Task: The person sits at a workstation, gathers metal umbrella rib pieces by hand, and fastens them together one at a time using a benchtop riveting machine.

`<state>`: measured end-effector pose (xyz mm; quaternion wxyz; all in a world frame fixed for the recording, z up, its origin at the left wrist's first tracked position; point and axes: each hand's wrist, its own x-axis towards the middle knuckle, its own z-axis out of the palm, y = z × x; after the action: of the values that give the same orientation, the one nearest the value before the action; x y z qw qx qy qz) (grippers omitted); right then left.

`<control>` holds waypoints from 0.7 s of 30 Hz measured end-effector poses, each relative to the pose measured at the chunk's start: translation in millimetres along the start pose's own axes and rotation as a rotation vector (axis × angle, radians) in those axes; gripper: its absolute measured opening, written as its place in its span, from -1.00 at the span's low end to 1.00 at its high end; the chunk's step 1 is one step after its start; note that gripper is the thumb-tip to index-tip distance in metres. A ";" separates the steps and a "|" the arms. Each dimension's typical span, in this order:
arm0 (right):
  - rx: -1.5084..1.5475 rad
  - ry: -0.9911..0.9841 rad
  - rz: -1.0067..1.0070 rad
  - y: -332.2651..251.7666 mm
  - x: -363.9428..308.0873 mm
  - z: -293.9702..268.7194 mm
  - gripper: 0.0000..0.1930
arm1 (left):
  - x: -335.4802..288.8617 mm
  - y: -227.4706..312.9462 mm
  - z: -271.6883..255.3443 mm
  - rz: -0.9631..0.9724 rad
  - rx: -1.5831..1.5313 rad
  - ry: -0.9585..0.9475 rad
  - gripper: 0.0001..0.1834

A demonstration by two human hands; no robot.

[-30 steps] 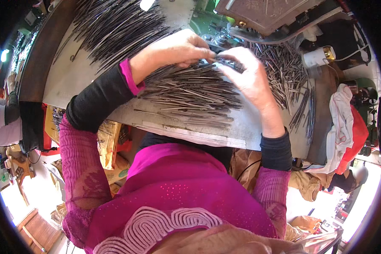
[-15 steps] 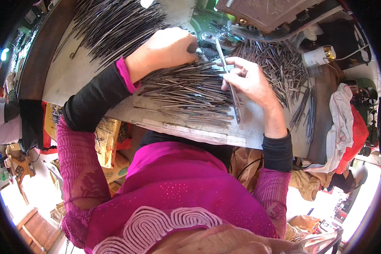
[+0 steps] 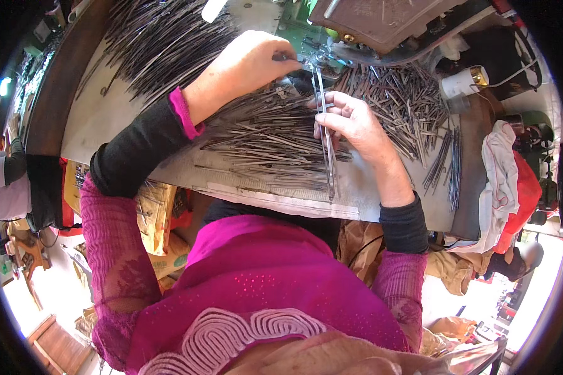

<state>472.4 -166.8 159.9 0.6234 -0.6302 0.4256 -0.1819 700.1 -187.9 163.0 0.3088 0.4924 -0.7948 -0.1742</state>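
Observation:
Between the thumb and fingers of my right hand (image 3: pixel 355 124) are long thin metal strips (image 3: pixel 326 150), held near their middle. Two of them show, almost side by side, their far ends reaching the green machine (image 3: pixel 292 28) and their near ends over the table's front part. My left hand (image 3: pixel 259 57) is closed in a pinch beside those far ends; whatever lies between its fingertips is too small to make out. Under and between both hands spreads a heap of dark metal strips (image 3: pixel 263 137) on the table (image 3: pixel 187 165).
A larger heap of long dark rods (image 3: pixel 162 53) covers the far left. Shorter dark pieces (image 3: pixel 406 103) are heaped at the right, with a few loose strips beside them. A brown metal box (image 3: pixel 381 22), a white lamp-like fitting (image 3: pixel 461 84) and draped cloth (image 3: pixel 499 162) stand around the right side.
My left hand has come from over the heap to the strips' far ends, fingertips pinched. My right hand moved slightly left; the strips now stand straighter, and two show apart.

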 end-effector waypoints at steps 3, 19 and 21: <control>0.036 -0.007 -0.017 -0.8 0.2 0.8 -0.70 | 3.6 -1.3 5.5 -0.175 -0.395 -0.050 -0.74; 0.178 -0.001 -0.084 -2.7 0.4 1.8 -0.73 | 0.6 2.9 20.8 -0.263 -0.821 -0.045 -0.67; 0.184 0.017 -0.084 -1.3 0.5 1.6 -0.72 | 1.4 5.5 20.1 -0.258 -0.797 -0.054 -0.67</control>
<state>474.3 -166.3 160.8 0.6668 -0.5861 0.3855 -0.2516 682.7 -187.2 151.6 0.4299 0.4251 -0.6049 -0.5183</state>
